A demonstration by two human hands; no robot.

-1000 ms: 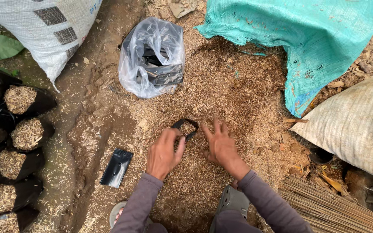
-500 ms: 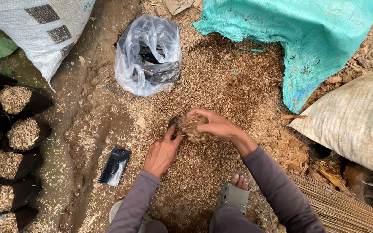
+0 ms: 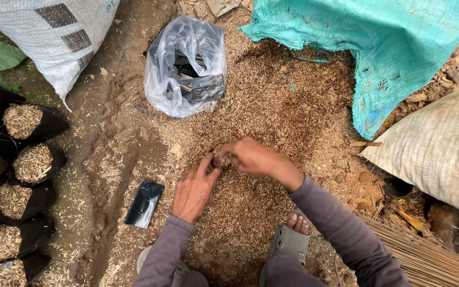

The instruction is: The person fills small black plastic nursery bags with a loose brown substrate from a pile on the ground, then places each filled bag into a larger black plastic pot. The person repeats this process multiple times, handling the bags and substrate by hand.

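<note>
Left hand [image 3: 193, 188] steadies the small black bag [image 3: 220, 161]; right hand [image 3: 251, 157] cups husks [image 3: 272, 106] loosely over it. Husks could spill toward six o'clock if the bag's mouth folds

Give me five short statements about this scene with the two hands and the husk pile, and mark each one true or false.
1. Both hands meet at a small black bag on the pile of brown husks. True.
2. The clear plastic bag lies empty. False: it holds dark flat bags.
3. A flat black empty bag lies on the ground beside the left hand. True.
4. The right hand rests on the teal woven sack. False: it is at the small bag, apart from the sack.
5. The row of filled black bags stands at the right edge. False: it stands at the left edge.
</note>
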